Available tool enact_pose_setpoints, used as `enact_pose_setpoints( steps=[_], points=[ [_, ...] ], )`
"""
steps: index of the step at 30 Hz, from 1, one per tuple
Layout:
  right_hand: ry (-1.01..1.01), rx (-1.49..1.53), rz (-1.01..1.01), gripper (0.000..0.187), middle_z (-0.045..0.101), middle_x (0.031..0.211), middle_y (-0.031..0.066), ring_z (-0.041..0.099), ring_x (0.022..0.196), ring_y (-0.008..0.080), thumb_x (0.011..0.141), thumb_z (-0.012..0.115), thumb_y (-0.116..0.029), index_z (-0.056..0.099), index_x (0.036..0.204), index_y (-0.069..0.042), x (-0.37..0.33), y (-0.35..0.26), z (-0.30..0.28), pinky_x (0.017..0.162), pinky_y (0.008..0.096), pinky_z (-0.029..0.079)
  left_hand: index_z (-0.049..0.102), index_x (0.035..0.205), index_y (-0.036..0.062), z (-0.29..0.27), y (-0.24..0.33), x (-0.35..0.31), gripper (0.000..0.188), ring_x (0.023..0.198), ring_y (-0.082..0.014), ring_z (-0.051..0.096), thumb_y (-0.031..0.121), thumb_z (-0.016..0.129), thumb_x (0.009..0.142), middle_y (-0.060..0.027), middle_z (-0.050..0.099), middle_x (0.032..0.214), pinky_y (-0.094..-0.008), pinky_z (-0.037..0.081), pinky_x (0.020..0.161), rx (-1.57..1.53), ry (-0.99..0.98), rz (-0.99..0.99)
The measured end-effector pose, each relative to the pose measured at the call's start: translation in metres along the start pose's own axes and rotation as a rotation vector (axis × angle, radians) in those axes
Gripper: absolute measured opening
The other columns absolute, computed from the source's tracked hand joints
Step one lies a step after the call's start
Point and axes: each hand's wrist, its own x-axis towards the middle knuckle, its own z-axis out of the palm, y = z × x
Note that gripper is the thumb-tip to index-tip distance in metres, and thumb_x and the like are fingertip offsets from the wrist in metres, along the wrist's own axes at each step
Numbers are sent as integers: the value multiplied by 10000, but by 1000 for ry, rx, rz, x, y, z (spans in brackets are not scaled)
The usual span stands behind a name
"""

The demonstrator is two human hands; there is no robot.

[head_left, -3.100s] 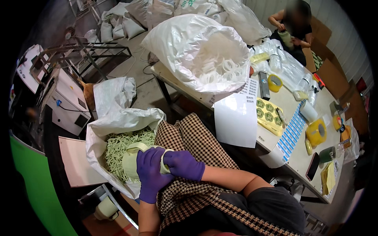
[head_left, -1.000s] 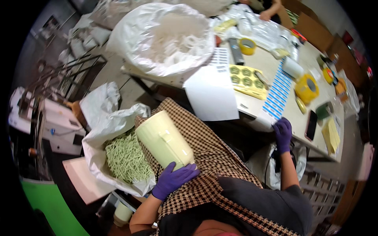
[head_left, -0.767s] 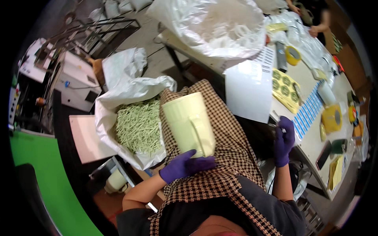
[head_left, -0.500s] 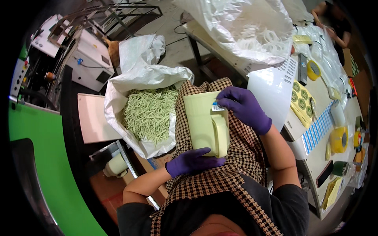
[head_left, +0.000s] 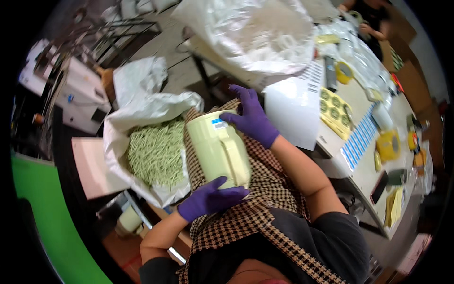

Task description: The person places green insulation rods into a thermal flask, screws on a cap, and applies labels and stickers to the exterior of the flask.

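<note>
A pale green plastic jug (head_left: 208, 146) lies tilted over my lap, its handle (head_left: 234, 158) on the side facing right. My left hand (head_left: 210, 199), in a purple glove, grips it from below around the lower end. On the wall near the upper end sits a small blue-and-white sticker (head_left: 219, 124). Beside that sticker my right hand (head_left: 253, 116), also gloved in purple, has its fingers spread. One fingertip touches the jug by the upper end, while the others point up and away from it.
An open white sack (head_left: 113, 142) of pale green strips (head_left: 156, 154) stands left of my lap. On the right-hand table (head_left: 366, 189) lie a sheet of blue stickers (head_left: 360, 137), tape rolls (head_left: 388, 144) and a phone (head_left: 379, 187). A similar jug (head_left: 128, 221) lies low left. A person (head_left: 373, 23) works far right.
My right fingers were pinched at the sticker by the jug's upper end; now they have spread and the sticker shows fully. The jug tilts more, and the whole view has shifted.
</note>
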Motion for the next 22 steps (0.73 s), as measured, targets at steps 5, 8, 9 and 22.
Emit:
enact_pose_setpoints(
  steps=[5,8,9,22],
  points=[
    [237,122,219,552,555,1108,108,583,886,179,873,781,-136,547,1364,-45,-55,44,-34,818,309,518,692,1254,335,-69,-105,-5,382,1410,-330,473,251,760,887,-247,456,1512,-626,310,1184,-842,359,-472],
    [264,96,226,371,591,1024,71,608,862,158,894,746,-71,648,1250,-34,-97,39,-88,800,290,519,613,1349,-7,-96,-143,-2,612,1319,-289,571,464,637,959,-211,533,1468,-441,458,1106,-1270,701,-1502],
    [312,29,218,333,607,1012,74,618,863,158,897,738,-58,667,1221,-31,-103,33,-111,797,291,523,586,1354,-58,-91,-165,-10,720,1283,-286,592,536,621,947,-207,561,1436,-431,476,1086,-1413,752,-1400],
    [374,-645,76,226,719,1102,136,713,959,242,937,706,-74,717,1159,-34,-106,47,-257,832,339,549,654,1329,44,123,-120,49,818,1359,-411,524,598,836,754,-257,453,1546,-586,435,1120,-2837,731,-506]
  ],
)
